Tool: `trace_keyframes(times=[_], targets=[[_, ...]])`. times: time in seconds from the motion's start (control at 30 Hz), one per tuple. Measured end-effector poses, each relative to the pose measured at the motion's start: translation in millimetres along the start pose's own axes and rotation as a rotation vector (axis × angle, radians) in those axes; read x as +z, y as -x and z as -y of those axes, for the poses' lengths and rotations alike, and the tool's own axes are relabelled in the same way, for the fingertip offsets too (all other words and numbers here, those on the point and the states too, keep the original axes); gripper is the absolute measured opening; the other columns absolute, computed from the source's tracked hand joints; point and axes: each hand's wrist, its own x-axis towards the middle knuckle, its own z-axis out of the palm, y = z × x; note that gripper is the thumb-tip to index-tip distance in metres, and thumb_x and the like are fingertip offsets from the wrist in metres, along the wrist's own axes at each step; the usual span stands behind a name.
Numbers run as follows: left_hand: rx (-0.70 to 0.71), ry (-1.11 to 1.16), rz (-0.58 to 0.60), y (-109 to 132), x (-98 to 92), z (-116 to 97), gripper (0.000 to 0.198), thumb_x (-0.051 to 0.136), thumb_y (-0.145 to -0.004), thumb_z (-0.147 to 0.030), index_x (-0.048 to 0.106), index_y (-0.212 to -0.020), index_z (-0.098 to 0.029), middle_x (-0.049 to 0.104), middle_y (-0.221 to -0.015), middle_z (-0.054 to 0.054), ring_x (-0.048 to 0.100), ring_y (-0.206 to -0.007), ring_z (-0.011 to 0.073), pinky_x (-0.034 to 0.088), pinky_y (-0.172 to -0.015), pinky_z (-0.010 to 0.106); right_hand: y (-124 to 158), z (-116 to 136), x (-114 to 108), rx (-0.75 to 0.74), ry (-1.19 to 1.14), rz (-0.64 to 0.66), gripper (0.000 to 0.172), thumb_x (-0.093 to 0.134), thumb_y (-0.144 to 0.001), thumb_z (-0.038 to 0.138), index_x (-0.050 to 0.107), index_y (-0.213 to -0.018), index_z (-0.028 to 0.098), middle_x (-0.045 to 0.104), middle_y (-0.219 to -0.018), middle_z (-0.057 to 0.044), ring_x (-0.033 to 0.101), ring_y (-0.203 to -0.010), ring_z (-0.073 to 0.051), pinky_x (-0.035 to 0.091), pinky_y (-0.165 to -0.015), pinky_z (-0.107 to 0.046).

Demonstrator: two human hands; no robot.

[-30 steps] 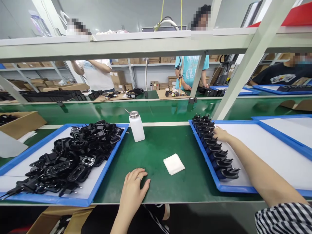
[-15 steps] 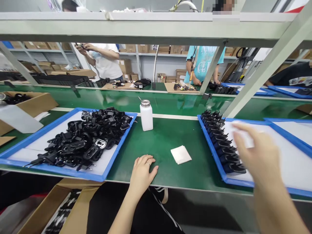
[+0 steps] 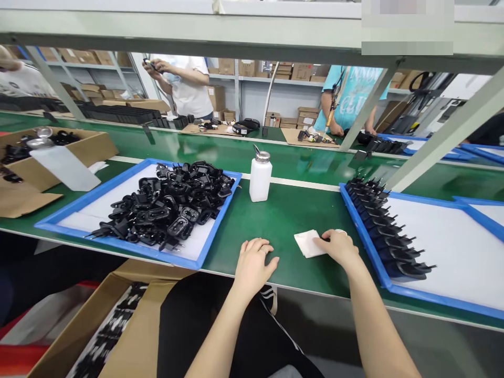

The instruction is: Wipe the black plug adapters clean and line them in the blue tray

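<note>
My left hand [image 3: 255,268] rests palm down on the green bench with its fingers extended, holding nothing. At the right edge of a folded white wipe [image 3: 307,243], my right hand [image 3: 340,247] has its thumb and fingers closed on the wipe; the fingertips are partly hidden. Left of my hands, a blue-rimmed tray [image 3: 217,237] bears a heap of black plug adapters [image 3: 173,202]. A second blue-rimmed tray [image 3: 457,236] on the right has more black plug adapters [image 3: 388,233] lined up along its left side, pins up.
A white pump bottle [image 3: 260,179] stands behind my left hand. Another white bottle [image 3: 66,165] leans by an open carton [image 3: 88,152] at far left. A slanted metal post [image 3: 437,134] rises behind the right tray. Two people work across the bench.
My right hand has moved left from above the right tray down to the wipe. My left hand stays flat on the bench. The view has shifted left.
</note>
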Motion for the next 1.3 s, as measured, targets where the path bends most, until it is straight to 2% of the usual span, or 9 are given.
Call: trace_keyframes(times=[0.27, 0.43, 0.5, 0.67, 0.8, 0.9, 1.03, 1.2, 1.3], targets=[[-0.017, 0.033, 0.02, 0, -1.1, 0, 0.013, 0.054, -0.069, -0.025, 0.058, -0.079, -0.019, 0.057, -0.095, 0.003, 0.046, -0.096, 0.018, 0.03, -0.088, 0.038, -11, -8, 6, -0.068, -0.365, 0.04, 0.014, 0.047, -0.061, 0.03, 0.048, -0.052, 0.02, 0.052, -0.053, -0.001, 0.054, -0.059, -0.018, 0.043, -0.052, -0.028], [-0.011, 0.038, 0.027, 0, -2.3, 0, 0.013, 0.053, -0.069, -0.025, 0.058, -0.08, -0.018, 0.057, -0.096, 0.003, 0.046, -0.097, 0.0185, 0.029, -0.089, 0.039, -22, 4, -17, 0.033, -1.052, 0.171, 0.01, 0.043, -0.066, 0.02, 0.04, -0.056, 0.019, 0.047, -0.052, 0.002, 0.052, -0.053, -0.013, 0.046, -0.053, -0.027], [-0.01, 0.04, 0.028, 1, -2.7, 0, 0.013, 0.053, -0.069, -0.025, 0.058, -0.079, -0.018, 0.057, -0.096, 0.004, 0.046, -0.097, 0.0189, 0.03, -0.088, 0.039, -37, 17, -30, 0.038, -1.12, 0.239, 0.006, 0.043, -0.066, 0.014, 0.043, -0.06, 0.017, 0.051, -0.056, -0.001, 0.053, -0.055, -0.013, 0.047, -0.054, -0.029], [-0.018, 0.049, 0.016, 1, -2.6, 0, 0.013, 0.053, -0.069, -0.025, 0.058, -0.078, -0.018, 0.057, -0.095, 0.004, 0.046, -0.096, 0.0189, 0.031, -0.088, 0.038, -92, 71, -72, -0.078, -1.042, 0.229, 0.016, 0.046, -0.063, 0.007, 0.052, -0.078, 0.01, 0.058, -0.077, -0.012, 0.057, -0.067, -0.02, 0.048, -0.059, -0.038], [-0.018, 0.064, 0.003, 2, -2.3, 0, 0.012, 0.054, -0.068, -0.025, 0.058, -0.078, -0.018, 0.057, -0.095, 0.003, 0.046, -0.096, 0.0186, 0.031, -0.088, 0.038, -117, 122, -104, -0.24, -0.977, -0.041, 0.046, 0.048, -0.065, 0.011, 0.04, -0.11, 0.012, 0.043, -0.115, -0.014, 0.047, -0.098, -0.026, 0.041, -0.078, -0.044], [-0.026, 0.072, -0.007, 2, -2.5, -1, 0.012, 0.054, -0.068, -0.025, 0.058, -0.078, -0.019, 0.057, -0.094, 0.003, 0.046, -0.096, 0.0187, 0.03, -0.089, 0.039, -110, 150, -109, -0.492, -0.78, -0.269, 0.06, 0.045, -0.068, 0.017, 0.025, -0.124, 0.013, 0.034, -0.125, -0.011, 0.041, -0.106, -0.025, 0.034, -0.087, -0.04], [-0.034, 0.082, -0.007, 2, -2.0, 0, 0.013, 0.055, -0.067, -0.024, 0.058, -0.078, -0.018, 0.057, -0.095, 0.003, 0.046, -0.097, 0.0192, 0.031, -0.089, 0.039, -86, 160, -93, -0.663, -0.526, -0.259, 0.064, 0.037, -0.074, 0.025, 0.008, -0.13, 0.017, 0.05, -0.112, -0.009, 0.05, -0.095, -0.026, 0.038, -0.079, -0.042], [-0.039, 0.093, -0.001, 2, -1.0, 0, 0.012, 0.055, -0.067, -0.025, 0.058, -0.077, -0.019, 0.057, -0.094, 0.003, 0.046, -0.096, 0.0191, 0.03, -0.089, 0.04, -87, 150, -78, -0.817, -0.53, -0.216, 0.074, 0.043, -0.071, 0.039, 0.005, -0.13, 0.016, 0.021, -0.133, -0.008, 0.026, -0.118, -0.026, 0.027, -0.091, -0.04], [-0.046, 0.102, 0.0, 2, -1.0, 0, 0.011, 0.055, -0.067, -0.025, 0.058, -0.076, -0.02, 0.057, -0.094, 0.003, 0.046, -0.096, 0.0193, 0.03, -0.089, 0.041, -97, 148, -76, -0.8, -0.544, -0.203, 0.066, 0.041, -0.072, 0.04, 0.019, -0.128, 0.014, 0.023, -0.132, -0.009, 0.024, -0.118, -0.023, 0.024, -0.094, -0.038]])
